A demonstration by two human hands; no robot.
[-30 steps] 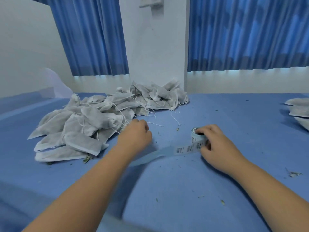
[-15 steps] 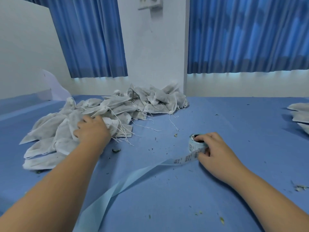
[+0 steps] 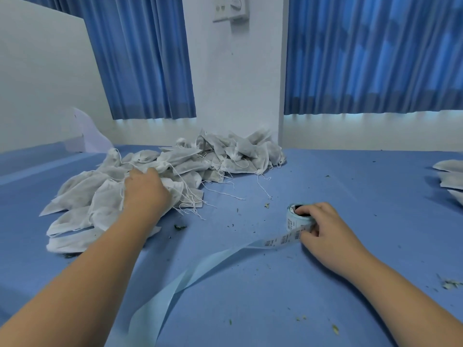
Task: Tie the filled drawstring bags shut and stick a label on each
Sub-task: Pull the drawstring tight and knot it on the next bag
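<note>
Far left of the left-hand fingers: big heap of filled drawstring bags (image 3: 82,194) on blue desk (image 3: 250,309), loose strings trailing out toward the right. Left hand (image 3: 146,194) down on top of heap, fingers (image 3: 147,174) bent into the bags, tips buried; cannot tell whether one bag is actually gripped. Below and right of those fingers: long pale backing strip (image 3: 200,266), bare of labels, running off the near edge. Label roll (image 3: 297,219) upright on desk, held by right hand (image 3: 325,234): fingers (image 3: 309,209) curled over it, one hooked into the core, thumb side pinning the printed tail. Well apart, far right of those fingers: small stack of bags (image 3: 448,176), likely finished ones, labels not readable. Herb crumbs (image 3: 451,284) scattered about.

Progress, judged: some labels used given the bare strip, but most of heap looks untied. Remaining: pull one bag, knot it, label it, repeat through heap.
</note>
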